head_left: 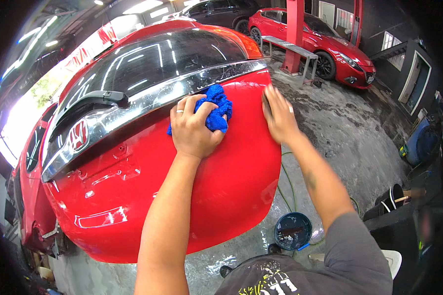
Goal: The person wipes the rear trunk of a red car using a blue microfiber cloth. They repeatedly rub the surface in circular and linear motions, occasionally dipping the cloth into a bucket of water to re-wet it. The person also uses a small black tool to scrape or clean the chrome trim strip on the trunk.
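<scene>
My left hand (194,125) is closed around a crumpled blue cloth (217,109) and presses it to the red tailgate (231,177) of a car, just under the chrome trim strip (152,96). A ring sits on one of its fingers. At the tailgate's right edge, my right hand (280,115) lies with its fingers stretched out along the rim and holds nothing. It is slightly blurred. Above the strip is the dark rear window (147,59), with a black wiper arm (91,101) to the left.
On the wet concrete floor below stands a dark bucket (293,231) with water in it, near a green hose (286,191). Farther off are a metal bench (290,46), a red post (294,34) and another red car (320,42). A blue drum (422,142) stands at the right.
</scene>
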Demonstrator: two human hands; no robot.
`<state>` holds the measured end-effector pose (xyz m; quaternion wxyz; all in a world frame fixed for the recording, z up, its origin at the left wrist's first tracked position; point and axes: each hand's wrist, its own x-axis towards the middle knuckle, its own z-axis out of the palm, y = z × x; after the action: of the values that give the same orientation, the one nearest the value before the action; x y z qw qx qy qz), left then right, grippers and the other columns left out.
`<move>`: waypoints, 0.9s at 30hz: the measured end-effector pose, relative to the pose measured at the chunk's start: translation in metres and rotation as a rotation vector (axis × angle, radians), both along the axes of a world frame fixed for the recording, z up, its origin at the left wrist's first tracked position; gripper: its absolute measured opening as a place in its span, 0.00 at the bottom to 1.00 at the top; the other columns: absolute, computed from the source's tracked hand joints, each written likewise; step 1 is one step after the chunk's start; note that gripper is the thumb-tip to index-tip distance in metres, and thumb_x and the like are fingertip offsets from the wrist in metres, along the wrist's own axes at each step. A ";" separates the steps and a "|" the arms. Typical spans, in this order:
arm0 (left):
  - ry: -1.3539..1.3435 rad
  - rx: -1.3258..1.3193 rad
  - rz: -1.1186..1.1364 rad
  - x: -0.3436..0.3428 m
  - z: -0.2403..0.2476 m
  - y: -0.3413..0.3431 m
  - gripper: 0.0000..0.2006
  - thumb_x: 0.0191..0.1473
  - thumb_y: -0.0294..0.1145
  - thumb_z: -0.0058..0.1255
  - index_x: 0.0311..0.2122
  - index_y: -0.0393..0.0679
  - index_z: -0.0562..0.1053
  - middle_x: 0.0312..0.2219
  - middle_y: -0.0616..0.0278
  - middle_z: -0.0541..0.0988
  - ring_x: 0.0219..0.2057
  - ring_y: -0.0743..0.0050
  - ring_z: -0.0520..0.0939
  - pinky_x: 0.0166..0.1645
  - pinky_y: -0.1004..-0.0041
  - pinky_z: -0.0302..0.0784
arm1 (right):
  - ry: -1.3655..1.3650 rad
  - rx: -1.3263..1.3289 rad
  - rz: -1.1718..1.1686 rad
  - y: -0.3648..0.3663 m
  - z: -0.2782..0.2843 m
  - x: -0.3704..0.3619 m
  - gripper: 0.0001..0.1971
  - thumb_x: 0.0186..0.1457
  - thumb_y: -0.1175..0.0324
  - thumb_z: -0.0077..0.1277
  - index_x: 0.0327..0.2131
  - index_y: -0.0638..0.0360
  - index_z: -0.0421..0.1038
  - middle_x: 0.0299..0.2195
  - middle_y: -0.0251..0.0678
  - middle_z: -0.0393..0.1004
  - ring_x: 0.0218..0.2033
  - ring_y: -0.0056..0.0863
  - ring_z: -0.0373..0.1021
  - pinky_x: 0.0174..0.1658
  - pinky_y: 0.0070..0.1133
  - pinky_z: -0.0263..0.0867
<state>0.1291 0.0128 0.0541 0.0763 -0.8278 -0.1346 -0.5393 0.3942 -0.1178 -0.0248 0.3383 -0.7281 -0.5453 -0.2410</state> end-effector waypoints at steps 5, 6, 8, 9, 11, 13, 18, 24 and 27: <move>0.012 0.012 0.005 0.001 -0.006 0.006 0.13 0.46 0.43 0.69 0.37 0.54 0.84 0.49 0.60 0.83 0.55 0.50 0.81 0.59 0.51 0.73 | 0.061 0.007 -0.002 0.034 0.030 0.027 0.30 0.78 0.50 0.44 0.72 0.60 0.64 0.74 0.52 0.65 0.76 0.52 0.59 0.75 0.48 0.55; 0.012 0.018 0.024 -0.001 -0.007 0.006 0.13 0.46 0.43 0.69 0.37 0.54 0.84 0.49 0.60 0.83 0.55 0.50 0.81 0.59 0.52 0.73 | 0.075 0.025 0.045 0.022 0.015 0.014 0.30 0.78 0.51 0.45 0.72 0.60 0.64 0.74 0.52 0.65 0.76 0.52 0.60 0.75 0.48 0.55; 0.000 0.022 0.022 -0.007 -0.006 0.006 0.13 0.46 0.44 0.69 0.38 0.54 0.84 0.49 0.61 0.84 0.55 0.51 0.82 0.60 0.52 0.73 | -0.014 -0.017 0.020 -0.019 -0.013 -0.028 0.29 0.77 0.54 0.47 0.72 0.61 0.64 0.74 0.52 0.65 0.76 0.51 0.60 0.76 0.49 0.53; 0.007 0.033 0.049 -0.010 -0.008 0.009 0.14 0.46 0.44 0.69 0.38 0.54 0.84 0.49 0.60 0.84 0.55 0.51 0.82 0.59 0.52 0.74 | 0.016 -0.092 0.022 -0.041 -0.023 -0.054 0.30 0.75 0.57 0.49 0.74 0.60 0.61 0.75 0.51 0.63 0.77 0.50 0.58 0.76 0.51 0.52; -0.001 0.044 0.040 -0.004 -0.010 0.007 0.14 0.46 0.44 0.69 0.39 0.54 0.85 0.49 0.60 0.85 0.55 0.50 0.82 0.59 0.52 0.74 | -0.024 -0.188 -0.011 -0.091 -0.044 -0.091 0.33 0.73 0.60 0.51 0.75 0.61 0.58 0.76 0.50 0.60 0.79 0.49 0.55 0.76 0.53 0.50; 0.001 0.043 0.048 -0.001 -0.011 0.004 0.13 0.48 0.44 0.69 0.39 0.53 0.85 0.49 0.59 0.85 0.55 0.48 0.82 0.59 0.52 0.75 | -0.047 -0.303 -0.030 -0.131 -0.046 -0.120 0.34 0.72 0.60 0.52 0.76 0.61 0.57 0.77 0.49 0.59 0.79 0.49 0.53 0.76 0.54 0.49; 0.021 0.050 0.061 -0.005 -0.006 0.006 0.13 0.51 0.45 0.70 0.40 0.53 0.86 0.50 0.58 0.85 0.55 0.47 0.83 0.59 0.51 0.76 | -0.055 -0.284 -0.042 -0.122 -0.047 -0.120 0.35 0.73 0.58 0.50 0.76 0.61 0.55 0.78 0.48 0.57 0.80 0.50 0.51 0.78 0.54 0.47; 0.030 0.035 0.042 0.002 -0.007 0.002 0.13 0.51 0.45 0.70 0.40 0.54 0.86 0.51 0.56 0.85 0.56 0.48 0.83 0.60 0.52 0.75 | 0.013 -0.181 -0.099 -0.043 -0.007 -0.047 0.33 0.76 0.55 0.47 0.75 0.62 0.57 0.78 0.50 0.57 0.80 0.51 0.51 0.78 0.53 0.48; 0.024 0.046 0.078 -0.008 -0.010 0.007 0.13 0.51 0.45 0.70 0.40 0.54 0.86 0.52 0.58 0.85 0.56 0.48 0.83 0.60 0.52 0.75 | 0.007 -0.268 -0.022 -0.093 -0.038 -0.091 0.36 0.73 0.56 0.51 0.77 0.62 0.56 0.78 0.50 0.56 0.80 0.50 0.50 0.78 0.52 0.47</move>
<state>0.1209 0.0202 0.0444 0.1178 -0.8264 -0.1533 -0.5289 0.3031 -0.2111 -0.0630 0.2373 -0.7734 -0.5635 -0.1672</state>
